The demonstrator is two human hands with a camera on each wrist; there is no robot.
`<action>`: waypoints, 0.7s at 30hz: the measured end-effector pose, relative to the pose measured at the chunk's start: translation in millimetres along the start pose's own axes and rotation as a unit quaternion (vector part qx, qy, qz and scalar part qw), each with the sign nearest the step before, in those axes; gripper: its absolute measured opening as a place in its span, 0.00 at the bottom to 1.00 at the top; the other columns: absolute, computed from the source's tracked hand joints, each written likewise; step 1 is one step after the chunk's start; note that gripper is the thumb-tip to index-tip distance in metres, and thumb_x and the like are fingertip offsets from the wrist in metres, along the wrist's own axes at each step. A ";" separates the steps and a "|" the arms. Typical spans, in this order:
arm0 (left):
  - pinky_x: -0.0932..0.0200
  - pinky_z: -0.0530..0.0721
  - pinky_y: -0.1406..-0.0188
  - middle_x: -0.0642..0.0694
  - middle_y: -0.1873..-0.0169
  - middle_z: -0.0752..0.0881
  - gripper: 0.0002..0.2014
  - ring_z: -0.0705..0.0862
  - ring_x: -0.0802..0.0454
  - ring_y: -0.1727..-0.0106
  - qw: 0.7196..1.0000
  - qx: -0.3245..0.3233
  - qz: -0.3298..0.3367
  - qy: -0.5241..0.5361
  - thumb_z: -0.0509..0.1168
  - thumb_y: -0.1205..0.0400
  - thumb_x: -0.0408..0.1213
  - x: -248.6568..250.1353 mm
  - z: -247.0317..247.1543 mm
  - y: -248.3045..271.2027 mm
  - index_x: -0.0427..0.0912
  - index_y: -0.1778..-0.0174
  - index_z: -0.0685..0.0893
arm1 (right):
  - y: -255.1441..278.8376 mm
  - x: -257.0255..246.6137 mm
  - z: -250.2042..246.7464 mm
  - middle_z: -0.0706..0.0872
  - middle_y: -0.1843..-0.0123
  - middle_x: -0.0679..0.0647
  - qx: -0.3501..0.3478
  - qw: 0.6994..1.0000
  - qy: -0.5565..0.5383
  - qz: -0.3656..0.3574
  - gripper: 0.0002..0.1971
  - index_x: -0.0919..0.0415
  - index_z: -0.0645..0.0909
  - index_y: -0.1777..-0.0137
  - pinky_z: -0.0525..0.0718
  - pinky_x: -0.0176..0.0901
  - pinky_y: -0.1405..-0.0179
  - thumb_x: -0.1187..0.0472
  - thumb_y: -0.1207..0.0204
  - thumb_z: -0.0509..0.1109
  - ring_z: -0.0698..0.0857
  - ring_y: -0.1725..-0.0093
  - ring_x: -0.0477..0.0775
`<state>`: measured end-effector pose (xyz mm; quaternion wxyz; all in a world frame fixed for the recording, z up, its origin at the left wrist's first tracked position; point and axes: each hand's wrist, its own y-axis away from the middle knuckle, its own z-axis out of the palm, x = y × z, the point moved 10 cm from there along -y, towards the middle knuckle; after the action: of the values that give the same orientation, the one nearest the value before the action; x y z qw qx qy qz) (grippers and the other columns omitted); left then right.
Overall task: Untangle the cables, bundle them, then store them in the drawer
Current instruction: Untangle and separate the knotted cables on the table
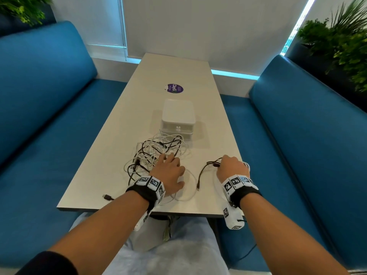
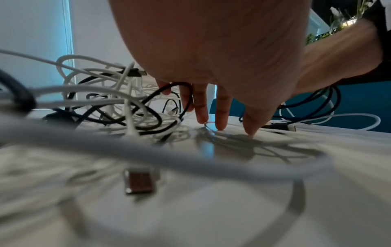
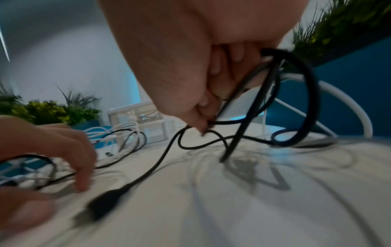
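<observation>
A tangle of white and black cables (image 1: 158, 149) lies on the table in front of a small white drawer box (image 1: 178, 118). My left hand (image 1: 168, 171) rests on the near edge of the tangle, its straight fingertips (image 2: 220, 123) touching the tabletop among the cables (image 2: 118, 103). My right hand (image 1: 231, 165) is curled round a looped black cable (image 3: 304, 93), whose free end with a black plug (image 3: 105, 203) trails across the table (image 1: 200, 175). A white cable loop (image 1: 188, 187) lies between the hands. The drawer box (image 3: 143, 120) shows closed drawers.
The pale table (image 1: 178, 72) is narrow, with blue bench seats (image 1: 49, 116) on both sides. A purple sticker (image 1: 174, 88) sits beyond the box. A loose black plug (image 1: 107, 197) lies near the front left edge. Plants (image 1: 341, 46) stand at the back right.
</observation>
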<state>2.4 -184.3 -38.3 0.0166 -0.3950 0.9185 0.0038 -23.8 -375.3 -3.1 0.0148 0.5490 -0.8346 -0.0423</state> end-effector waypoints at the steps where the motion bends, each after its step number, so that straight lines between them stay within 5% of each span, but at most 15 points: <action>1: 0.40 0.61 0.27 0.49 0.41 0.77 0.20 0.69 0.45 0.33 1.000 -0.002 -0.003 -0.002 0.60 0.22 0.59 -2.6 1.1 0.1 0.50 0.42 0.83 | -0.8 9.6 -0.9 0.80 0.61 0.50 -0.002 1.000 0.009 0.019 0.04 0.56 0.75 0.56 0.73 0.48 0.56 0.64 0.21 0.60 0.78 0.62 0.56; 5: 0.41 0.63 0.29 0.49 0.39 0.77 0.20 0.69 0.45 0.33 1.000 -0.001 -0.023 0.004 0.60 0.22 0.56 -15.5 2.5 3.0 0.50 0.40 0.82 | -2.1 40.0 -3.0 0.84 0.58 0.53 -0.006 0.997 -0.002 0.075 0.08 0.57 0.70 0.63 0.82 0.50 0.52 0.66 0.24 0.62 0.82 0.60 0.58; 7: 0.42 0.64 0.30 0.49 0.39 0.76 0.18 0.69 0.46 0.34 1.000 0.011 -0.022 0.012 0.61 0.21 0.54 -15.0 -0.2 4.6 0.50 0.40 0.83 | -0.9 37.6 -6.0 0.86 0.51 0.56 0.015 0.998 -0.018 0.066 0.02 0.59 0.71 0.54 0.80 0.51 0.51 0.65 0.23 0.62 0.86 0.54 0.61; 10: 0.45 0.65 0.31 0.50 0.38 0.75 0.16 0.70 0.46 0.34 0.998 0.035 -0.019 0.047 0.62 0.20 0.49 -11.7 -8.6 4.7 0.51 0.39 0.83 | 0.3 22.1 -0.6 0.87 0.47 0.60 0.016 0.998 -0.052 0.032 0.13 0.62 0.70 0.37 0.78 0.50 0.54 0.65 0.21 0.59 0.87 0.48 0.64; 15: 0.50 0.64 0.30 0.51 0.38 0.77 0.13 0.73 0.49 0.34 0.984 0.048 -0.022 0.170 0.61 0.17 0.34 -19.5 -23.9 1.9 0.50 0.41 0.84 | 10.7 -13.1 7.6 0.84 0.54 0.55 0.009 0.994 -0.103 -0.047 0.05 0.55 0.72 0.45 0.77 0.47 0.61 0.58 0.18 0.59 0.84 0.56 0.62; 18: 0.50 0.74 0.32 0.50 0.42 0.80 0.13 0.79 0.49 0.40 0.961 0.042 -0.061 0.266 0.59 0.17 0.30 -34.8 -30.9 0.4 0.49 0.45 0.86 | 13.0 -32.5 25.7 0.84 0.54 0.54 -0.040 0.985 -0.149 -0.076 0.08 0.56 0.78 0.50 0.84 0.50 0.54 0.53 0.17 0.61 0.84 0.53 0.60; 21: 0.53 0.81 0.42 0.52 0.49 0.80 0.12 0.82 0.51 0.48 0.948 0.047 -0.060 0.309 0.60 0.18 0.29 -45.2 -38.0 5.7 0.46 0.48 0.86 | 16.6 -55.6 34.9 0.88 0.45 0.58 -0.072 0.971 -0.200 -0.111 0.12 0.57 0.83 0.43 0.84 0.53 0.45 0.54 0.16 0.61 0.86 0.45 0.62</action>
<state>28.3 -148.4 1.2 -0.2495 -0.4299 0.8523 -0.1628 -19.4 -315.9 -35.2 -0.1183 0.6160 -0.7492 -0.2127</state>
